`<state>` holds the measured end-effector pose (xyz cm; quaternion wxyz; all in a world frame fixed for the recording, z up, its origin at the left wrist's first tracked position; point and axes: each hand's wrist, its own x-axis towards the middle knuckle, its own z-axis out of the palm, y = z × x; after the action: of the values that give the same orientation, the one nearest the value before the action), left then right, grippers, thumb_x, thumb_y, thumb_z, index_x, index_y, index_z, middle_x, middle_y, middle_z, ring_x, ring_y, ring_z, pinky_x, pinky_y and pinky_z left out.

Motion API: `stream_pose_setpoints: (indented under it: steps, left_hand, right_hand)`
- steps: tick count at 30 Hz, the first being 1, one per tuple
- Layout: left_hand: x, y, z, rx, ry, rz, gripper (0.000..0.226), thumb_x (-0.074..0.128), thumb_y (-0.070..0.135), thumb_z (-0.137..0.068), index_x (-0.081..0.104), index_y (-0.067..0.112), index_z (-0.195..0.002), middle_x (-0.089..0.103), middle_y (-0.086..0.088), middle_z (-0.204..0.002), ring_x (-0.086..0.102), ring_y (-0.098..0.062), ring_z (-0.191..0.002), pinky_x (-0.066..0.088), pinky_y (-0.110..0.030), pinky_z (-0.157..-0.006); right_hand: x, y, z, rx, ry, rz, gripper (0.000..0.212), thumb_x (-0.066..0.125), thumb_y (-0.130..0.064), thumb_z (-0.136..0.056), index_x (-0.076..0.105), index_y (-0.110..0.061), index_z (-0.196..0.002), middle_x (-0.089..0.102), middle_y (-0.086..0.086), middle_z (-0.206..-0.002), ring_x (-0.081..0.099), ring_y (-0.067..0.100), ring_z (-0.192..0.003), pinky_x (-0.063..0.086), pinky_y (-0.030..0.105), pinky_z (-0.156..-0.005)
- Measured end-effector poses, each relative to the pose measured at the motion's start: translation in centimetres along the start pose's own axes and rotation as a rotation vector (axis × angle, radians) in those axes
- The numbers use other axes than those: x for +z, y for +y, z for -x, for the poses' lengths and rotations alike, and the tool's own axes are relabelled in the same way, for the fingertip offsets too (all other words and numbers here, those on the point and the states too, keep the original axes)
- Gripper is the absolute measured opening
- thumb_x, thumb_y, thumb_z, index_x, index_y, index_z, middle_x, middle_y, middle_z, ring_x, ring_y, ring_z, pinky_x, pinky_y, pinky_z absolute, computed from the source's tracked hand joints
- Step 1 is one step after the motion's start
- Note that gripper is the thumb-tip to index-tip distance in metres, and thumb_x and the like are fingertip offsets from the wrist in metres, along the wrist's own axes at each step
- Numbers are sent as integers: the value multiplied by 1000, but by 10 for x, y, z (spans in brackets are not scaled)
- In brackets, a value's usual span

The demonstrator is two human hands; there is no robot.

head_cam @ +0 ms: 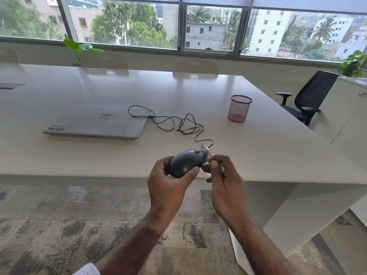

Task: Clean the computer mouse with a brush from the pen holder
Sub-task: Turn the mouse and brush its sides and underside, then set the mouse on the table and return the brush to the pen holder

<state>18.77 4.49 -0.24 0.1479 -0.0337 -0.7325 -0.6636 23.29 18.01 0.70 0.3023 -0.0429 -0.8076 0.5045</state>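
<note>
My left hand (168, 181) grips a dark grey wired computer mouse (185, 161) above the table's near edge, thumb on its right side. My right hand (222, 175) pinches a small brush (206, 150) whose pale bristle end touches the front right of the mouse; its handle is mostly hidden by my fingers. The mouse's black cable (178, 120) runs in loops across the table to the laptop. The pink mesh pen holder (239, 108) stands upright farther back on the right.
A shut silver laptop (95, 122) lies on the white table (258, 151) at the left. A black office chair (309, 98) stands past the table's right edge beside a white cabinet (347, 108). Beige chairs stand behind the table, under the windows.
</note>
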Motion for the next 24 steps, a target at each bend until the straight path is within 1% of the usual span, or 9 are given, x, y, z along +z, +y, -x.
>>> stream_pose_setpoints:
  steps: [2,5,7,10,13,15,17,21,24]
  left_hand:
    - [4,2,-5,-5,-15,-8,56,99,28,-67,65,27,-111,73,9,-103,71,-1,-89,55,-10,-72]
    - [11,3,-12,-5,-46,-34,54,97,26,-69,65,27,-113,73,9,-102,72,-2,-94,55,-9,-74]
    - [15,4,-18,-1,-65,-66,53,97,25,-70,63,29,-111,73,12,-101,71,-1,-93,54,-8,-73]
    - [22,7,-28,7,-80,-136,55,98,31,-68,60,29,-107,68,18,-95,68,5,-85,53,-6,-68]
    - [32,12,-39,7,-56,-200,63,100,39,-62,56,26,-106,66,16,-92,66,5,-81,57,-15,-68]
    - [40,14,-45,-4,-29,-235,67,101,44,-60,57,22,-105,69,8,-94,70,-5,-82,62,-28,-73]
    - [48,16,-51,-14,-17,-264,72,100,49,-59,60,16,-108,73,1,-99,73,-14,-86,64,-37,-78]
    - [64,19,-61,-11,-18,-328,77,98,58,-57,58,14,-106,70,-1,-99,70,-22,-92,60,-43,-80]
    - [74,22,-71,19,-5,-387,75,97,60,-56,54,15,-100,66,1,-95,67,-23,-92,58,-40,-78]
  right_hand:
    - [1,1,-4,7,15,5,21,35,-56,-100,53,-45,-105,73,-23,-102,71,1,-96,63,42,-74]
    - [2,4,-9,17,40,18,21,35,-55,-100,51,-44,-104,72,-11,-94,72,13,-89,61,52,-67]
    - [3,5,-16,32,50,13,18,35,-53,-101,51,-44,-103,71,-9,-92,71,16,-88,61,53,-66]
    - [4,7,-29,49,54,-14,14,39,-42,-104,51,-45,-99,72,-11,-94,70,17,-87,60,52,-66]
    - [6,8,-45,84,47,-37,20,43,-31,-107,52,-43,-94,73,-1,-90,70,23,-88,59,55,-68]
    - [7,9,-56,106,40,-37,22,44,-26,-107,52,-39,-92,73,-2,-90,71,21,-87,59,55,-71]
    - [6,9,-68,120,35,-32,19,45,-24,-107,53,-34,-92,72,-1,-87,69,23,-83,58,56,-71]
    - [4,13,-91,134,4,-30,17,46,-22,-107,56,-26,-94,71,1,-88,68,25,-84,58,56,-76]
    - [3,17,-108,144,-24,-18,15,45,-22,-107,56,-24,-96,71,0,-92,68,23,-87,58,54,-79]
